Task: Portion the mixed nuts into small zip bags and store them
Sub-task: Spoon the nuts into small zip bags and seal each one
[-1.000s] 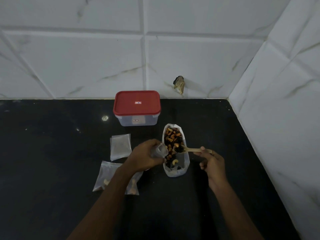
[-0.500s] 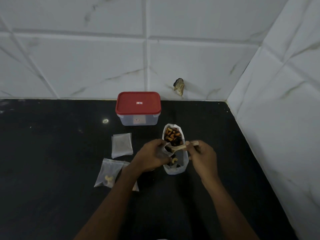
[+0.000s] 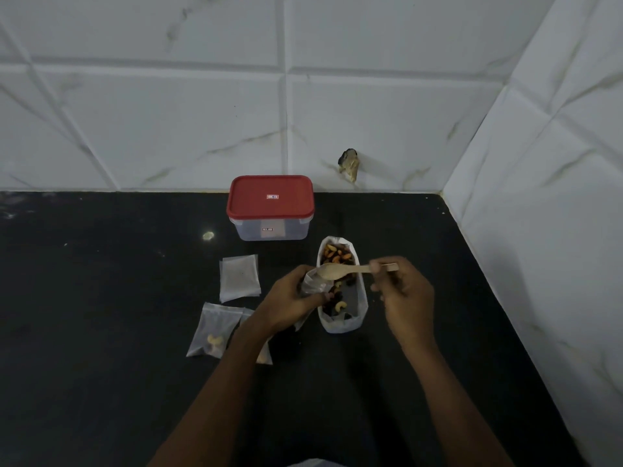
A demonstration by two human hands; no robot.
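A white oblong tray of mixed nuts (image 3: 360,318) sits on the black counter. My left hand (image 3: 286,301) holds a small clear zip bag (image 3: 312,284) open beside the tray's left edge. My right hand (image 3: 403,291) grips a wooden spoon (image 3: 340,270) by its handle, the bowl tipped at the bag's mouth. A filled zip bag (image 3: 210,332) with cashews lies to the lower left, with another partly hidden under my left forearm. A flat stack of empty zip bags (image 3: 239,277) lies above them.
A clear box with a red lid (image 3: 270,205) stands shut at the back by the tiled wall. A tiled side wall (image 3: 539,230) bounds the counter on the right. A chipped hole (image 3: 349,165) marks the back wall.
My right hand lifted the spoon out of the tray and swung it left to the mouth of the bag in my left hand. The camera shifted slightly.
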